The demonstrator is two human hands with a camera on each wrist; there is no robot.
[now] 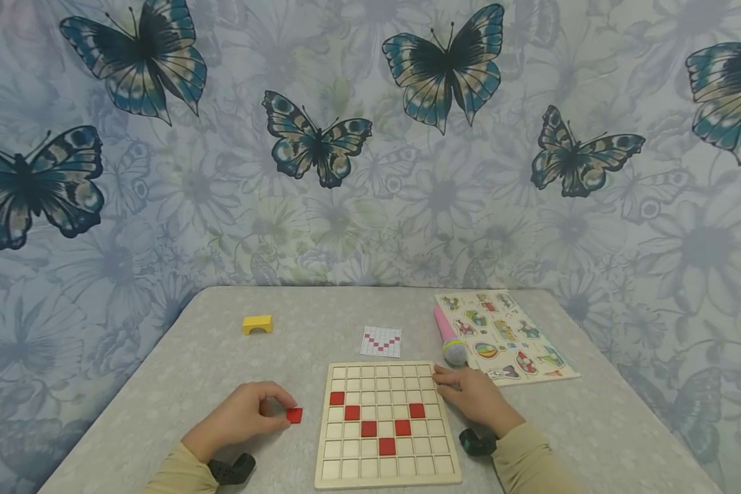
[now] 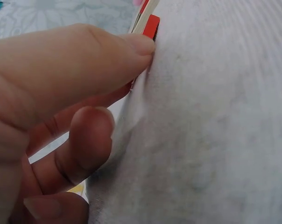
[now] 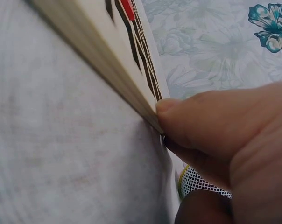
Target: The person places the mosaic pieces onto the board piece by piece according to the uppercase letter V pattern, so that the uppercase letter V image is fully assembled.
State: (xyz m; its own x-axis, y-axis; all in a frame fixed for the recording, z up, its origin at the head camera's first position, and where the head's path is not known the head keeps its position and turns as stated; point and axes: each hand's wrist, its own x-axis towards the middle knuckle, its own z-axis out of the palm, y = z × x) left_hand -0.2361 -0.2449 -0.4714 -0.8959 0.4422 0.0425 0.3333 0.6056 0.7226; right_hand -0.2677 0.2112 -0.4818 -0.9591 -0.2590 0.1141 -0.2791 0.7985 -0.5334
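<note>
A red square tile (image 1: 293, 415) is pinched between the thumb and fingers of my left hand (image 1: 247, 414), left of the board and low over the table. The left wrist view shows the tile (image 2: 151, 26) beyond the thumb tip. A wooden grid board (image 1: 352, 469) lies flat, with several red tiles in its cells forming most of a V. At the board's upper right corner, my right hand (image 1: 477, 398) holds the edge; in the right wrist view the thumb (image 3: 192, 119) presses on the board's rim (image 3: 108, 70). Behind the board lies a small card (image 1: 381, 342) printed with a red V pattern.
A yellow arch block (image 1: 257, 324) stands at the back left of the table. On the right, a pink toy microphone (image 1: 453, 350) lies against a picture puzzle board (image 1: 506, 336), close to my right hand. A butterfly-patterned wall covering (image 1: 407, 226) hangs behind the table.
</note>
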